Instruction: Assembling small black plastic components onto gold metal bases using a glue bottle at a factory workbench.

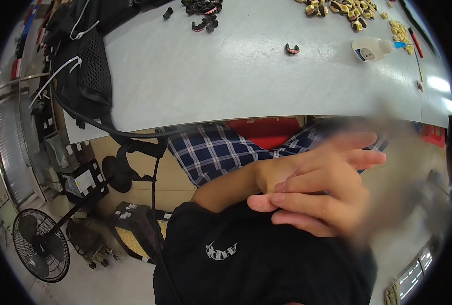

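My left hand (pixel 307 165) reaches across my front, its fingers stretched out to the right and partly hidden behind the other hand. My right hand (pixel 332 201) lies over it, fingers extended leftward against the base of the left palm. Nothing shows in either hand. A blurred grey-brown shape (pixel 406 183) covers the right wrist; I cannot make out what it is. Beyond the hands stands a white table (pixel 195 81). On it sit a small horseshoe-shaped black and pink piece (pixel 292 49) and a translucent bottle (pixel 371 50) with a blue tip, lying on its side.
Dark curved pieces (pixel 204 23) lie at the table's far left, beside a black mesh bag (pixel 94 71). Cream-and-dark pieces (pixel 355 11), small cream pieces (pixel 401 33) and a red pen (pixel 415 41) lie far right. A black cable (pixel 153 203) hangs near a floor fan (pixel 40 245).
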`<action>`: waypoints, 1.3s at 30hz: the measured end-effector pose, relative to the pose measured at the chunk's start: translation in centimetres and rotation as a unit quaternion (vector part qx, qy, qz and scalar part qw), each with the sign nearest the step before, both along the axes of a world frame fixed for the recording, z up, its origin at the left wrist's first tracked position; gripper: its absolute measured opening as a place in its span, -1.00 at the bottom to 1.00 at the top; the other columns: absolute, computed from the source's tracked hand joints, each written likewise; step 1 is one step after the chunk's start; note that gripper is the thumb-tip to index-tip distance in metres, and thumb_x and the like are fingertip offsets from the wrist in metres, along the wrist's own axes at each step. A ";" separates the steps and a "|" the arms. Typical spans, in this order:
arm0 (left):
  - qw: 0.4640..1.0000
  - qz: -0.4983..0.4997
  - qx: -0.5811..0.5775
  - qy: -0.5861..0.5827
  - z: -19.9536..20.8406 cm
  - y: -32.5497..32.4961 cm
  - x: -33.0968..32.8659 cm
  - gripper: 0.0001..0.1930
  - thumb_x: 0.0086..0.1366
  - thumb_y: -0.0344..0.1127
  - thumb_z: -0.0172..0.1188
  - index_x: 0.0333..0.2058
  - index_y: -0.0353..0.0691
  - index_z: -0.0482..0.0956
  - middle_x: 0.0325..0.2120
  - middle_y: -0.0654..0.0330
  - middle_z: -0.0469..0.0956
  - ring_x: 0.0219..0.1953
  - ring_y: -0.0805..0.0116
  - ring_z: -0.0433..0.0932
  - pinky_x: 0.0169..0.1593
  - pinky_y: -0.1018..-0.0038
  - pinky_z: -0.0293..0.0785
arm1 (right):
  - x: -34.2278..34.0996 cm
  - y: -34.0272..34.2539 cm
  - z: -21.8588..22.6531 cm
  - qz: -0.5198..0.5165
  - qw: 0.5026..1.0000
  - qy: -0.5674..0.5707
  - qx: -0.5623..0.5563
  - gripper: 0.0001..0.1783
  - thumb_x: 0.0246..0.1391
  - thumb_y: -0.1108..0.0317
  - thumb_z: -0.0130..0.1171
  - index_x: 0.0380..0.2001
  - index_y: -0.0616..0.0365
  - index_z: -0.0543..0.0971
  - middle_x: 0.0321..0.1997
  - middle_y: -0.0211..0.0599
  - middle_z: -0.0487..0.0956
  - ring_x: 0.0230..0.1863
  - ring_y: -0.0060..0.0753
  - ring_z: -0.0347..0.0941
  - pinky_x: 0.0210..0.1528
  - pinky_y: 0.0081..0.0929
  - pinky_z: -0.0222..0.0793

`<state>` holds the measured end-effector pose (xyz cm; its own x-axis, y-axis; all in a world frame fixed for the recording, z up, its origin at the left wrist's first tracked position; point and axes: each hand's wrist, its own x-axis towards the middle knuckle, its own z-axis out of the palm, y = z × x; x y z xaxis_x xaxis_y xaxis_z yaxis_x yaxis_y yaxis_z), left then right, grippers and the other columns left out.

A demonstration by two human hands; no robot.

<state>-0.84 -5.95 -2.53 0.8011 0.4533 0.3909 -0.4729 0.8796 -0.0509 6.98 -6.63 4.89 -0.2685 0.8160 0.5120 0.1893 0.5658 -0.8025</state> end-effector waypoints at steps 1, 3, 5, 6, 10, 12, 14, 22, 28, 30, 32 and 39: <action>1.000 0.003 0.017 0.006 0.1 0.1 0.2 -0.49 0.39 -0.26 -0.32 0.26 -0.01 -0.21 0.26 0.15 -0.07 0.32 0.33 -0.21 0.31 0.56 -0.15 | -0.2 -0.2 -0.3 -0.020 1.000 0.006 0.013 -0.66 -0.53 0.43 0.31 -0.51 0.36 0.57 -0.53 -0.17 0.51 -0.48 -0.35 0.43 -0.38 -0.61 0.33; 0.998 0.015 0.052 0.021 -0.1 0.0 0.3 -0.48 0.39 -0.28 -0.33 0.27 0.08 -0.26 0.27 0.11 -0.13 0.32 0.23 -0.21 0.32 0.52 -0.18 | -0.7 -0.4 -0.8 -0.056 0.997 0.022 0.038 -0.66 -0.52 0.43 0.32 -0.51 0.35 0.57 -0.53 -0.18 0.51 -0.48 -0.36 0.43 -0.39 -0.62 0.33; 0.999 0.020 0.044 0.021 -0.3 -0.2 0.3 -0.48 0.39 -0.29 -0.34 0.27 0.07 -0.26 0.27 0.11 -0.13 0.32 0.24 -0.20 0.32 0.52 -0.18 | -0.7 -0.4 -0.9 -0.049 0.998 0.025 0.035 -0.66 -0.53 0.44 0.32 -0.51 0.35 0.57 -0.53 -0.18 0.51 -0.48 -0.36 0.43 -0.39 -0.62 0.33; 0.999 0.024 0.037 0.019 -0.4 -0.3 0.3 -0.48 0.40 -0.29 -0.34 0.26 0.06 -0.26 0.27 0.12 -0.12 0.32 0.25 -0.20 0.32 0.52 -0.18 | -0.7 -0.2 -0.8 -0.045 0.998 0.027 0.033 -0.66 -0.53 0.44 0.32 -0.51 0.35 0.57 -0.53 -0.19 0.51 -0.48 -0.36 0.43 -0.40 -0.61 0.33; 0.999 -0.003 0.024 0.039 -1.0 -0.4 0.2 -0.49 0.39 -0.32 -0.35 0.26 0.04 -0.25 0.26 0.11 -0.10 0.32 0.27 -0.19 0.32 0.52 -0.18 | -0.4 0.5 0.0 -0.030 0.999 0.028 0.024 -0.66 -0.53 0.45 0.33 -0.50 0.35 0.57 -0.53 -0.19 0.51 -0.49 -0.37 0.43 -0.41 -0.61 0.33; 0.998 -0.018 0.021 0.051 -1.1 -0.3 0.1 -0.49 0.39 -0.34 -0.35 0.26 0.04 -0.25 0.26 0.11 -0.10 0.32 0.27 -0.19 0.32 0.52 -0.18 | -0.4 0.3 0.0 -0.026 0.999 0.029 0.021 -0.65 -0.54 0.45 0.33 -0.50 0.35 0.57 -0.53 -0.20 0.51 -0.49 -0.37 0.43 -0.41 -0.61 0.33; 0.991 0.061 0.103 0.065 -0.8 0.1 0.3 -0.48 0.39 -0.34 -0.33 0.27 0.03 -0.25 0.26 0.10 -0.08 0.31 0.25 -0.13 0.31 0.49 -0.12 | -0.5 -0.2 -0.3 -0.026 0.999 0.035 -0.005 -0.66 -0.54 0.46 0.33 -0.51 0.35 0.57 -0.53 -0.20 0.51 -0.49 -0.38 0.43 -0.43 -0.61 0.33; 0.969 0.138 0.171 0.114 -0.8 0.9 -0.1 -0.36 0.34 -0.32 -0.14 0.27 0.05 -0.28 0.24 -0.01 -0.09 0.25 0.19 0.02 0.19 0.39 0.17 | -0.5 0.0 -0.1 -0.039 0.998 0.054 -0.009 -0.69 -0.54 0.49 0.33 -0.54 0.37 0.57 -0.55 -0.20 0.51 -0.54 -0.40 0.41 -0.49 -0.64 0.30; 0.980 0.126 0.105 0.116 -0.1 0.5 -0.1 -0.29 0.30 -0.31 -0.05 0.27 0.08 -0.29 0.24 -0.09 -0.12 0.24 0.17 0.04 0.13 0.40 0.24 | -0.7 0.1 0.0 -0.062 0.995 0.081 0.006 -0.70 -0.57 0.48 0.29 -0.57 0.39 0.56 -0.58 -0.20 0.50 -0.57 -0.43 0.39 -0.52 -0.66 0.27; 0.981 0.127 0.089 0.116 0.2 0.5 -0.2 -0.30 0.30 -0.30 -0.06 0.27 0.08 -0.29 0.24 -0.08 -0.13 0.23 0.15 0.04 0.13 0.38 0.25 | -0.9 0.0 -0.1 -0.067 0.993 0.093 0.006 -0.70 -0.58 0.48 0.27 -0.58 0.39 0.56 -0.59 -0.20 0.50 -0.58 -0.44 0.38 -0.53 -0.67 0.26; 0.982 0.128 0.080 0.117 0.3 0.5 -0.2 -0.30 0.30 -0.30 -0.07 0.27 0.08 -0.29 0.24 -0.08 -0.13 0.23 0.14 0.04 0.12 0.38 0.25 | -1.1 -0.3 -0.3 -0.069 0.993 0.098 0.005 -0.70 -0.59 0.47 0.26 -0.59 0.39 0.56 -0.59 -0.20 0.50 -0.59 -0.45 0.38 -0.53 -0.68 0.25; 0.992 0.102 0.006 0.069 0.0 0.6 -0.2 0.12 -0.11 -0.39 0.30 0.26 0.04 -0.39 0.25 0.02 -0.13 0.22 0.23 0.11 0.15 0.37 0.22 | -1.2 -0.6 -0.9 -0.066 0.992 0.112 -0.005 -0.70 -0.62 0.44 0.21 -0.64 0.40 0.56 -0.65 -0.19 0.50 -0.64 -0.47 0.35 -0.58 -0.67 0.22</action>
<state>-1.00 -5.37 -2.49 0.7396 0.6067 0.2912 -0.6423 0.7656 0.0364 5.80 -7.27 3.99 -0.0406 0.8417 0.5385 0.0781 0.5399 -0.8381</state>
